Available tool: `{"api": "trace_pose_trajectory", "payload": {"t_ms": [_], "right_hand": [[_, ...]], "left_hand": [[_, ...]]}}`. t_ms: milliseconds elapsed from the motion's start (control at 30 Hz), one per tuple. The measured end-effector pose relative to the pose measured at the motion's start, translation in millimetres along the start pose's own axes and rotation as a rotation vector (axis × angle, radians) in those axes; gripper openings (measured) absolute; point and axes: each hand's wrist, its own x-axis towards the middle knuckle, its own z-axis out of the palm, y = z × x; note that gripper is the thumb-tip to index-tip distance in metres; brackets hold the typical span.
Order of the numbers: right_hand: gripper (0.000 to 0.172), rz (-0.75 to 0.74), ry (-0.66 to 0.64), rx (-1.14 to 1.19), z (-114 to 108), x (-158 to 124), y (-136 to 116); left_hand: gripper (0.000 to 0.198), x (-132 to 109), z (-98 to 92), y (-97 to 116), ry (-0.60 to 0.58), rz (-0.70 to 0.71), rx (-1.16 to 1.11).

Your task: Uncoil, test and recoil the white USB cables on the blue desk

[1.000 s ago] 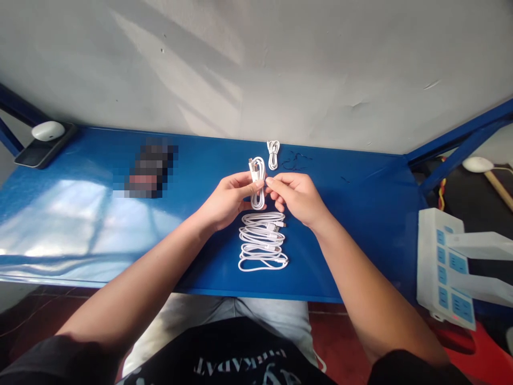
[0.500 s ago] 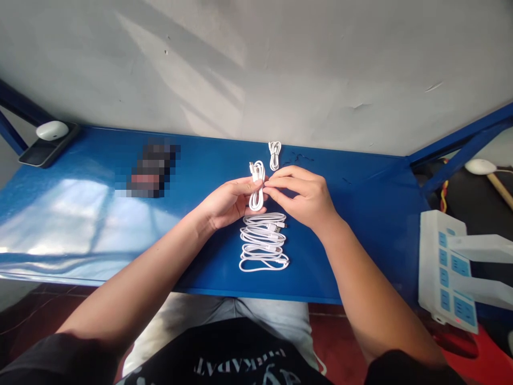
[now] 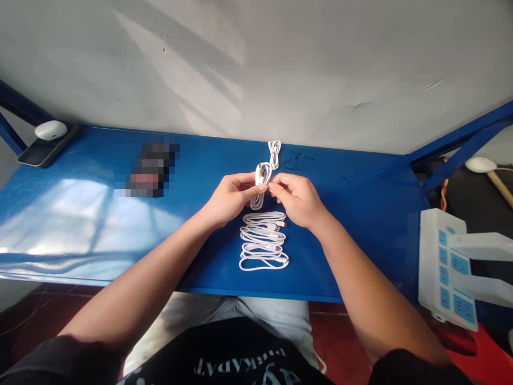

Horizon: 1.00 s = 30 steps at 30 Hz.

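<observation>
Shifted rightward since the earlier frame: white coiled cable (image 3: pixel 261 183), now tilted, its top just beside a small bundled cable (image 3: pixel 274 154). Left hand (image 3: pixel 232 199) in a closed grip on it, thumb across the front. Right hand (image 3: pixel 298 201) with grip pinched nearly shut, fingertips (image 3: pixel 272 187) at the coil, hold unclear. Just below, on the blue worktop (image 3: pixel 360 240), a stack of looped white cables (image 3: pixel 263 240).

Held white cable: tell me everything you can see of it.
The white cable is a smooth, rubbery-looking cord folded into a narrow bundle of loops, with a connector at its top end, type too small to tell. The left hand grips its middle; the right hand's fingertips are at its side. Its lower loop ends just short of the stacked white cables.
</observation>
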Motion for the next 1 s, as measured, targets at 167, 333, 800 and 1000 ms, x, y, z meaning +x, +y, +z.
{"api": "trace_pose_trajectory", "payload": {"t_ms": [167, 333, 800, 1000], "right_hand": [[0.027, 0.382, -0.210, 0.607, -5.5, -0.2, -0.4], [0.024, 0.483, -0.257, 0.743, -9.2, -1.1, -2.4], [0.011, -0.396, 0.289, -0.236, 0.4, -1.0, 1.2], [0.016, -0.219, 0.261, -0.092, 6.6, -2.9, -1.6]], "left_hand": [[0.033, -2.4, -2.2, 7.4, -0.127, -0.066, -0.043], [0.029, -3.7, -4.3, 10.7, -0.188, -0.223, -0.238], [0.016, 1.9, -2.3, 12.3, -0.005, -0.379, -0.543], [0.027, -1.1, 1.5, 4.1, -0.018, -0.180, -0.363]]}}
